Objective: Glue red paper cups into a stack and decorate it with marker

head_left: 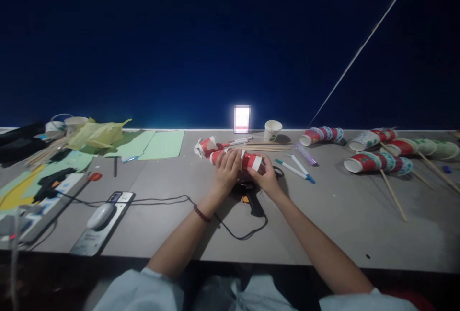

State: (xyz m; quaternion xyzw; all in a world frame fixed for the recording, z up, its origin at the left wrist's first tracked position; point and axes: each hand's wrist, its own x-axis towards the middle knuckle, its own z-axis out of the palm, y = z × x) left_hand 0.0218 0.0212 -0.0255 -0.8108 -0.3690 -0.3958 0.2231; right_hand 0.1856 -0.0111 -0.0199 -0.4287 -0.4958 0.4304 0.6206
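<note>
Both hands grip a row of red and white paper cups (pixel 247 159) lying sideways above the table. My left hand (pixel 227 169) wraps over its left part, fingers curled on top. At the right end, my right hand (pixel 266 177) holds the white-rimmed cup between thumb and fingers. Just below them a black hot glue gun (pixel 254 203) with an orange trigger lies on the table, its front partly hidden by my hands. Behind my left hand is another red and white cup piece (pixel 205 146) with white strips at its end.
Decorated cup rows (pixel 377 161), some with sticks, lie at right. Markers (pixel 296 169), wooden sticks (pixel 268 147) and a white paper cup (pixel 272 131) are near the middle. Left are green paper (pixel 161 145), a power strip (pixel 66 196) and a phone (pixel 104 224). The glue gun's cord (pixel 230 232) crosses the table.
</note>
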